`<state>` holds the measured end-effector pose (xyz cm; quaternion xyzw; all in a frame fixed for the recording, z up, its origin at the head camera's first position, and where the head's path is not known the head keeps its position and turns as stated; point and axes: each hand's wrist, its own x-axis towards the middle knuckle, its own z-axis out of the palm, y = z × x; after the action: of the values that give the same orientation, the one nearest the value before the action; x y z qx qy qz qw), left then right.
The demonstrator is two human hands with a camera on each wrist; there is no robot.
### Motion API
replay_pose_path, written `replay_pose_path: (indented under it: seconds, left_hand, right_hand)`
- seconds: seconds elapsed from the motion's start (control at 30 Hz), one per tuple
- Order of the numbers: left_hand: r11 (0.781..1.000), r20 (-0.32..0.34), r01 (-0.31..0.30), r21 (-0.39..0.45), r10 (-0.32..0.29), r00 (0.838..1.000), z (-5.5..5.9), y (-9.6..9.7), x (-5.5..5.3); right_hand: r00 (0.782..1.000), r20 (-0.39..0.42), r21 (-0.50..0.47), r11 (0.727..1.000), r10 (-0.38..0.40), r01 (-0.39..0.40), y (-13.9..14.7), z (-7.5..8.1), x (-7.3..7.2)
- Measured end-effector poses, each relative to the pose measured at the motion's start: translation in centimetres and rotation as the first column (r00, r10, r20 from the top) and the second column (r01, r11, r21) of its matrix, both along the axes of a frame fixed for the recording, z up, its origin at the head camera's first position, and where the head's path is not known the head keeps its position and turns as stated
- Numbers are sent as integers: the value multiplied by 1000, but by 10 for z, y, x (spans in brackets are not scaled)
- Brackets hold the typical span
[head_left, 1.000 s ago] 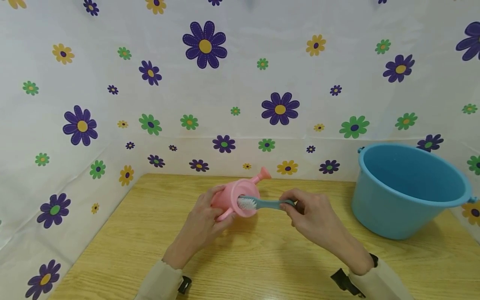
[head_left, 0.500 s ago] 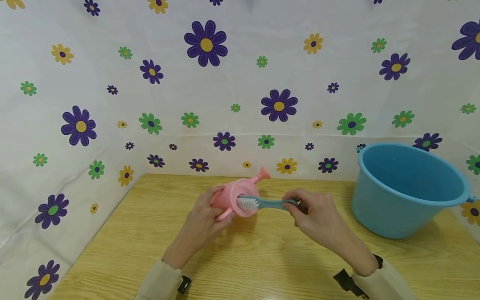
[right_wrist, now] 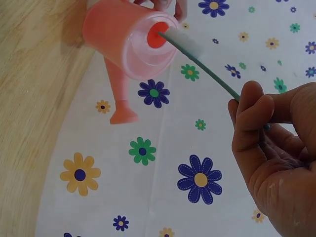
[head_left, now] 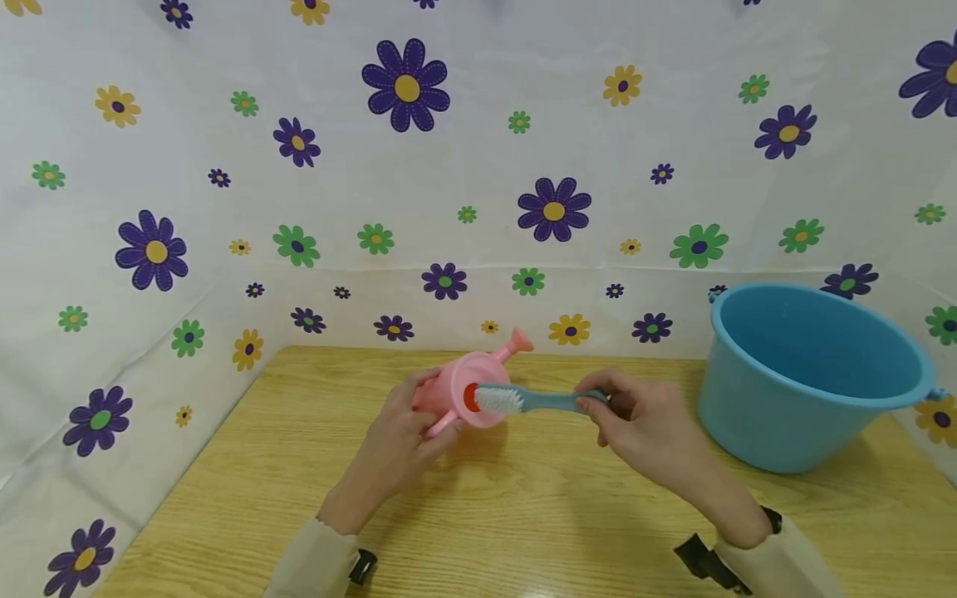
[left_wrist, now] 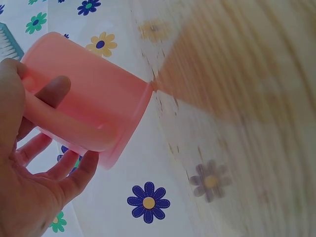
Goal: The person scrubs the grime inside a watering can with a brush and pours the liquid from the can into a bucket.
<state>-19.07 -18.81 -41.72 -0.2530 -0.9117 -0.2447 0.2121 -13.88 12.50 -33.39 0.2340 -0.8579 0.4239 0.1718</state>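
A pink watering can point(head_left: 478, 370) is tilted in the head view, its top facing the right hand and its spout pointing back and right. My left hand point(head_left: 399, 432) grips it by the body and handle, fingers curled round them in the left wrist view point(left_wrist: 44, 163). My right hand point(head_left: 646, 423) pinches the end of a blue brush's handle. The brush point(head_left: 549, 400) has white bristles, and its head lies at the can's round opening, with the tip right at the hole in the right wrist view point(right_wrist: 212, 75). The red inside of the can shows through the opening.
A large blue bucket point(head_left: 785, 415) stands on the wooden table point(head_left: 508, 523) at the right, beyond the right hand. Behind and to the left hangs a white cloth point(head_left: 463, 149) printed with purple, green and yellow flowers.
My right hand has drawn the brush to the right, so more of its bristles show outside the opening. The watering can and left hand have shifted slightly left.
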Motion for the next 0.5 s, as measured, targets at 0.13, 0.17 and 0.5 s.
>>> replay_pose_path:
  seconds: [0.13,0.17,0.5]
  left_hand:
    - [1000,7,-11,6,11,1000,1,2,-2]
    - [1000,4,-13,7,13,1000,1,3,-3]
    - [1000,-29,-11,9,11,1000,6,9,-10]
  right_hand:
    - [999,38,-35,999,-29,30,7,3,-4]
    - [998,48,-46,998,-38,41,9,3,-5]
    - [979,167,-202,968,-118,151,30,3,-22]
